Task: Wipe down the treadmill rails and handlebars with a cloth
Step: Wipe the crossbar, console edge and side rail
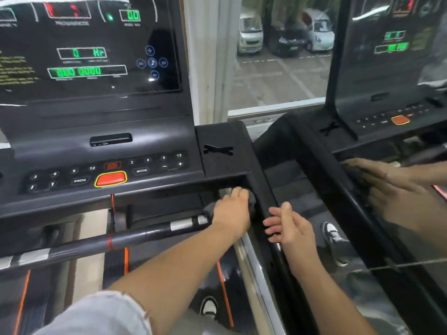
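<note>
Cloth (253,199) under left hand (231,213) at rail (262,182); right hand (290,229) beside, on rail

cloth (253,199): mostly hidden under left hand (232,213) | console (96,97): small print blurred, cut off top-left

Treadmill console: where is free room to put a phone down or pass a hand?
Free: the flat shelf right of the button panel. Open too: the gap above the crossbar. Crowded: the right rail's corner, where the left hand holds the cloth beside the right hand.
</note>
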Demonstrator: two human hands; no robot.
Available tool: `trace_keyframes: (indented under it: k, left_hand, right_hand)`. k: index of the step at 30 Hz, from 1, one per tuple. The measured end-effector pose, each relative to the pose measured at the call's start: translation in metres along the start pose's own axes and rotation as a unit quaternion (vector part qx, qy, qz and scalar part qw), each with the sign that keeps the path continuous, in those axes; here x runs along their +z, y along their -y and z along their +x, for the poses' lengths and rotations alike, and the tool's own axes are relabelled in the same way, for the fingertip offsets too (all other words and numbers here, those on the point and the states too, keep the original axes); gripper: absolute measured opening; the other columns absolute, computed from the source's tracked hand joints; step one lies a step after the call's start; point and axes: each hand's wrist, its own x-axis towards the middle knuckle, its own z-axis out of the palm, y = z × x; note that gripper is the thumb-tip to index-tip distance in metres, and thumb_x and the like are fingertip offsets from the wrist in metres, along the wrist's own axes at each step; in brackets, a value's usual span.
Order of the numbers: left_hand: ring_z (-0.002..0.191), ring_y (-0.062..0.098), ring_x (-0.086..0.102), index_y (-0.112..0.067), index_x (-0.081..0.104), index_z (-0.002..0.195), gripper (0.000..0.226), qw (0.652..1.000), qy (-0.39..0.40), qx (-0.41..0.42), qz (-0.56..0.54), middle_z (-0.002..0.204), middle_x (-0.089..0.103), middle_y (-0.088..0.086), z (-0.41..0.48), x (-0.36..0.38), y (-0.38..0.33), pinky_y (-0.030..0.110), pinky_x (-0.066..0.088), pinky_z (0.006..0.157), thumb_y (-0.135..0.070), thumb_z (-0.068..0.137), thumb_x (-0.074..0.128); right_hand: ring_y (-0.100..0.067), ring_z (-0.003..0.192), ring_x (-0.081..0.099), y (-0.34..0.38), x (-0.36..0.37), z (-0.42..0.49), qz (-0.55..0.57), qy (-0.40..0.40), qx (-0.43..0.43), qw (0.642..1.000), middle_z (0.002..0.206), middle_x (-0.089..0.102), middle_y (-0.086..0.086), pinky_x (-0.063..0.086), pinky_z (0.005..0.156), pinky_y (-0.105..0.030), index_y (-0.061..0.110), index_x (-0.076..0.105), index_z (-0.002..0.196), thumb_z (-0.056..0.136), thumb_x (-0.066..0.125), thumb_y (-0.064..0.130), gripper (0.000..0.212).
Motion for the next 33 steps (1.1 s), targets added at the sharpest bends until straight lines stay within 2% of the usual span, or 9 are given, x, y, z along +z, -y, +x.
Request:
trace_keyframes:
  k: [5, 10, 14, 16, 19, 24, 27, 31, 33]
  left_hand:
    - [0.131, 0.034, 0.053, -0.012, 0.063, 0.125, 0.05, 0.989, -0.104, 0.1, -0.01, 0.141, 0.058, 0.008, -0.048, 0.026, 0.01, 0.052, 0.038, 0.117, -0.004, 0.077, 0.068]
    - [0.129, 0.03, 0.057, -0.014, 0.068, 0.117, 0.041, 0.974, -0.089, 0.207, 0.015, 0.125, 0.066, 0.004, -0.085, 0.027, 0.053, 0.046, 0.042, 0.114, -0.014, 0.076, 0.071]
    - [0.101, 0.026, 0.063, -0.018, 0.056, 0.111, 0.016, 0.975, -0.095, 0.054, -0.194, 0.108, 0.063, 0.003, -0.106, -0.002, 0.052, 0.04, 0.049, 0.088, -0.021, 0.095, 0.052]
    - [0.098, 0.025, 0.065, -0.021, 0.055, 0.109, 0.011, 0.928, -0.107, -0.068, -0.351, 0.102, 0.067, 0.001, -0.108, -0.015, 0.055, 0.041, 0.051, 0.086, -0.027, 0.105, 0.047]
    - [0.111, 0.016, 0.067, -0.031, 0.064, 0.11, 0.02, 0.803, -0.113, -0.194, -0.553, 0.107, 0.073, -0.005, -0.11, -0.035, 0.071, 0.041, 0.05, 0.103, -0.041, 0.106, 0.047]
    - [0.11, 0.024, 0.071, -0.026, 0.068, 0.116, 0.02, 0.724, -0.055, -0.164, -0.668, 0.109, 0.077, 0.004, -0.103, -0.079, 0.056, 0.045, 0.055, 0.102, -0.028, 0.109, 0.05]
    - [0.109, 0.009, 0.07, -0.032, 0.067, 0.123, 0.022, 0.76, -0.028, -0.102, -0.641, 0.113, 0.076, -0.008, -0.092, -0.101, 0.034, 0.029, 0.054, 0.1, -0.026, 0.108, 0.053]
    - [0.109, 0.003, 0.068, -0.03, 0.07, 0.12, 0.035, 0.835, -0.011, -0.023, -0.55, 0.113, 0.075, -0.014, -0.074, -0.109, 0.035, 0.023, 0.052, 0.1, -0.007, 0.1, 0.056]
    - [0.103, 0.003, 0.069, -0.033, 0.073, 0.112, 0.031, 0.866, -0.043, -0.033, -0.498, 0.105, 0.076, -0.016, -0.063, -0.109, 0.042, 0.03, 0.055, 0.099, -0.011, 0.094, 0.06]
  right_hand:
    - [-0.021, 0.073, 0.07, -0.002, 0.002, -0.007, -0.008, 0.002, -0.005, 1.0, 0.083, 0.076, -0.009, 0.058, 0.067, -0.036, 0.016, 0.073, 0.108, 0.107, 0.043, 0.048, 0.044]
    - [-0.016, 0.062, 0.065, 0.004, 0.034, -0.011, -0.022, 0.031, 0.054, 0.998, 0.074, 0.072, -0.012, 0.054, 0.057, -0.028, 0.01, 0.073, 0.097, 0.107, 0.046, 0.043, 0.044]
    - [-0.019, 0.055, 0.061, 0.003, 0.045, -0.014, -0.066, 0.118, 0.155, 0.979, 0.066, 0.063, -0.008, 0.055, 0.057, -0.035, 0.005, 0.069, 0.089, 0.105, 0.056, 0.039, 0.04]
    - [-0.02, 0.055, 0.061, 0.004, 0.045, -0.015, -0.074, 0.132, 0.178, 0.972, 0.064, 0.063, -0.008, 0.056, 0.055, -0.034, 0.005, 0.065, 0.086, 0.104, 0.055, 0.042, 0.042]
    - [-0.016, 0.06, 0.065, 0.012, 0.047, -0.02, -0.06, 0.178, 0.16, 0.969, 0.073, 0.07, -0.009, 0.057, 0.057, -0.032, 0.001, 0.069, 0.097, 0.104, 0.056, 0.044, 0.046]
    - [-0.022, 0.104, 0.075, 0.031, 0.076, -0.041, 0.101, 0.238, 0.17, 0.951, 0.114, 0.077, -0.007, 0.06, 0.089, -0.038, 0.02, 0.069, 0.127, 0.105, 0.055, 0.036, 0.031]
    - [-0.026, 0.111, 0.073, 0.045, 0.088, -0.038, 0.22, 0.209, 0.212, 0.929, 0.12, 0.075, -0.008, 0.055, 0.097, -0.047, 0.026, 0.068, 0.13, 0.092, 0.063, 0.048, 0.045]
    - [-0.016, 0.068, 0.077, 0.059, 0.082, -0.02, 0.18, 0.122, 0.165, 0.962, 0.083, 0.079, -0.007, 0.057, 0.052, -0.027, 0.011, 0.071, 0.118, 0.095, 0.069, 0.015, 0.024]
    - [-0.018, 0.066, 0.075, 0.058, 0.08, -0.012, 0.162, 0.12, 0.144, 0.969, 0.08, 0.078, -0.009, 0.056, 0.051, -0.026, 0.005, 0.069, 0.118, 0.098, 0.063, 0.009, 0.021]
